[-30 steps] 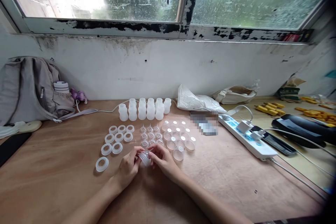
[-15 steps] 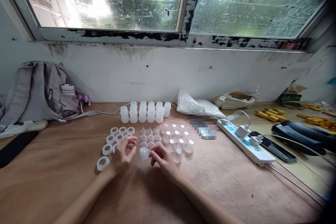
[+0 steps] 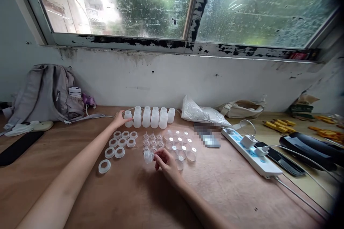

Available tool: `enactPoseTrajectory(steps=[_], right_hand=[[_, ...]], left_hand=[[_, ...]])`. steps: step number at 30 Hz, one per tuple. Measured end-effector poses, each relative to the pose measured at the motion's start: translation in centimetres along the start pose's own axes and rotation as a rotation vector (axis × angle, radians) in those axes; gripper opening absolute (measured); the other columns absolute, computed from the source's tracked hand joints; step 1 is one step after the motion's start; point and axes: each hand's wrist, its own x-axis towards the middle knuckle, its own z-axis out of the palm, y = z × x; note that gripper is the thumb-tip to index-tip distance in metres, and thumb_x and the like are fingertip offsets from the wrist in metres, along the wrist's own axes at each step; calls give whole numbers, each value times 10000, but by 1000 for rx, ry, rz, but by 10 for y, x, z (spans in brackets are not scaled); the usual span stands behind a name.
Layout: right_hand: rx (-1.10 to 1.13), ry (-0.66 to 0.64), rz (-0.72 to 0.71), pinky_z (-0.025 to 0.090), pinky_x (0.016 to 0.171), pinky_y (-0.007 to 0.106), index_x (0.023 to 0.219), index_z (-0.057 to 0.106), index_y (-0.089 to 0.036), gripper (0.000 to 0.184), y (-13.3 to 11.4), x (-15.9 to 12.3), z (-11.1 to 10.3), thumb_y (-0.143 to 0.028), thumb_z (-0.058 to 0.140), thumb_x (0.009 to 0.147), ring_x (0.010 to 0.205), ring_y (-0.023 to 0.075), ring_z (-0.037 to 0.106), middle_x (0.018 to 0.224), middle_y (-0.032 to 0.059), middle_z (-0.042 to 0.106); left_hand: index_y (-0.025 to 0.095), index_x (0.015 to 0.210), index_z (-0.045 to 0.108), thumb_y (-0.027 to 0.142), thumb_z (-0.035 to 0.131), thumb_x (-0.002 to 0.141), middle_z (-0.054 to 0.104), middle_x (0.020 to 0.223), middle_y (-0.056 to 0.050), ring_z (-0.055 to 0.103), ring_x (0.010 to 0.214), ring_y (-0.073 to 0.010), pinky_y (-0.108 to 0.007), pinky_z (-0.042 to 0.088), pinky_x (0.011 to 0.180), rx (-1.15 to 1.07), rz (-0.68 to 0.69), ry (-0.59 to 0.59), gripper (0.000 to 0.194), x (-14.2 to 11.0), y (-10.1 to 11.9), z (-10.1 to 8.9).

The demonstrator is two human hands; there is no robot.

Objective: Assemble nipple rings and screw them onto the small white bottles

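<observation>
My left hand (image 3: pixel 119 119) reaches to the back left, its thumb and fingers closed round the leftmost white translucent bottle (image 3: pixel 128 115), which stands upright. Several more bottles (image 3: pixel 154 117) stand in rows to its right. Near the front middle, my right hand (image 3: pixel 166 164) pinches a clear threaded bottle collar (image 3: pixel 148 156) above the table, tipped sideways; a small teat seems to be in it. Loose screw rings (image 3: pixel 119 152) lie in rows on the left. Clear teats (image 3: pixel 152 143) sit in the middle, partly behind the held collar. Clear domed caps (image 3: pixel 191 156) are beside my right hand.
A white power strip (image 3: pixel 251 154) with plugs and cables lies right. Behind are a plastic bag (image 3: pixel 193 109) and a beige pouch (image 3: pixel 242 110). A grey backpack (image 3: pixel 44 94) and a black flat object (image 3: pixel 20 146) occupy the left.
My left hand has moved from above the rings forward to the back-left bottle and closed on it. My right hand still holds the collar in nearly the same place. The view has tilted slightly up.
</observation>
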Motion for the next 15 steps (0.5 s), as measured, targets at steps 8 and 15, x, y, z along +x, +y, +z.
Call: enactPoseTrajectory(steps=[8,15], right_hand=[[-1,28,-4,402,456,215,789,481,-180,201,-2,0,0,-376,528,795,482,80,490,679,-20,527],[38,99,-29,393,469,216,778,478,-179,211,-11,-3,0,-385,510,810,482,81,490,669,-20,525]], left_hand=[[141,786,547,371,705,484,623,886,-116,559,932,-294,-371,425,797,-161,-4,177,411,-14,18,-17],[187,985,495,468,404,779,585,947,-30,586,794,-151,-212,462,616,-627,10,196,361,-108,49,-17]])
